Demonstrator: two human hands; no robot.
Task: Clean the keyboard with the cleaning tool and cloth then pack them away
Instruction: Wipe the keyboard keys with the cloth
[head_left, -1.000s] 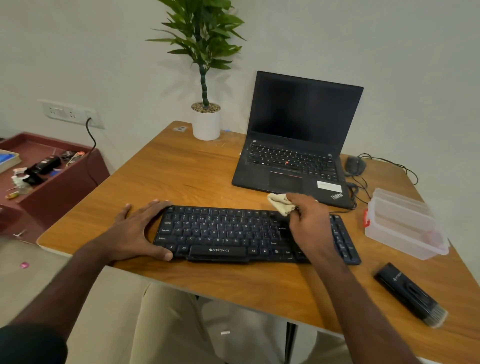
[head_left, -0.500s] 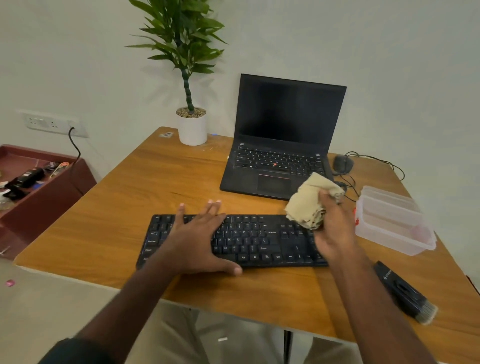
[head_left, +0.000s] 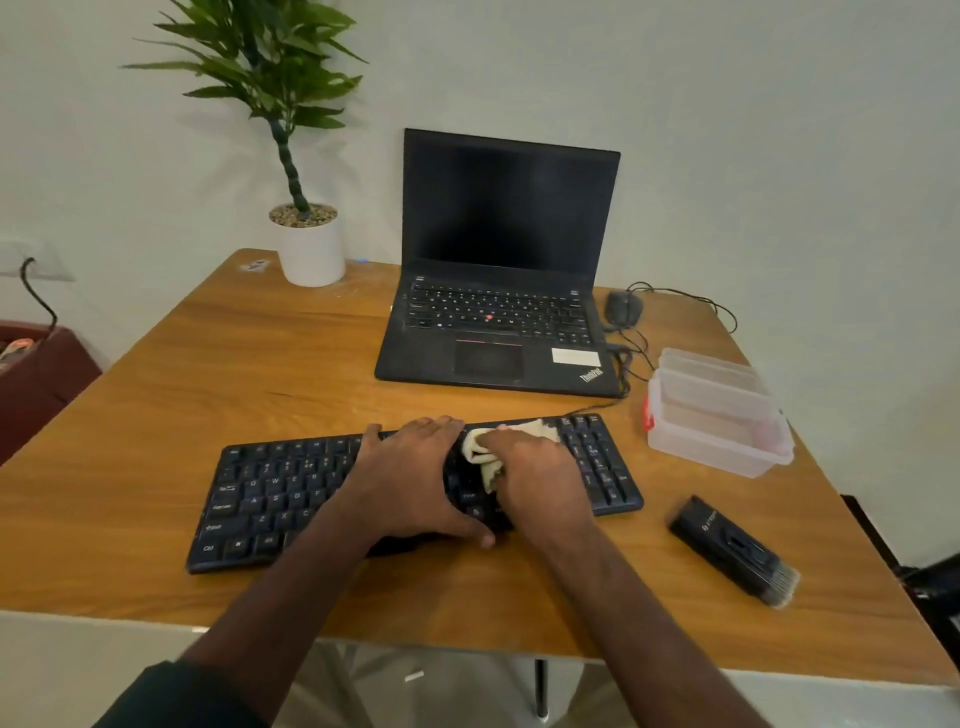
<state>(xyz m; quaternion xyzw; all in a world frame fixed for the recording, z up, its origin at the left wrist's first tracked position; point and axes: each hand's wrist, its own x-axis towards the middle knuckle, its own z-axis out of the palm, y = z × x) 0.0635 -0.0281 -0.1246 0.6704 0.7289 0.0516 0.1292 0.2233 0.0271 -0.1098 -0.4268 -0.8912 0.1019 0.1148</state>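
Head view, nearest first: both forearms reach forward over the near edge of the wooden table (head_left: 156, 415) onto the black keyboard (head_left: 270, 499), which lies flat across the table's front half.

Left hand (head_left: 410, 483): palm down on the middle of the keyboard, fingers (head_left: 436, 428) straight and reaching to the keyboard's far edge, thumb lying along the near edge. It holds nothing; it presses on the keys.

Right hand (head_left: 535, 478): immediately right of the left fingers, resting on the keyboard's right-centre section. Its fingers are curled over a bunched beige cloth (head_left: 485, 457) and grip it against the keys. Part of the cloth shows between the two hands and beyond the right knuckles, at the keyboard's far edge.

Right of the right fingers, past the number pad and apart from the keyboard, a black cleaning brush (head_left: 727, 548) lies flat on the table, bristles toward the near right corner. No hand touches it.

Beyond the brush, a clear plastic box (head_left: 717, 415) sits near the table's right edge.

Beyond the fingers, an open black laptop (head_left: 498, 332) with a dark screen faces the person. A wired mouse (head_left: 622, 307) lies just right of it. A potted plant (head_left: 310, 249) in a white pot stands at the far left, well apart from both hands.
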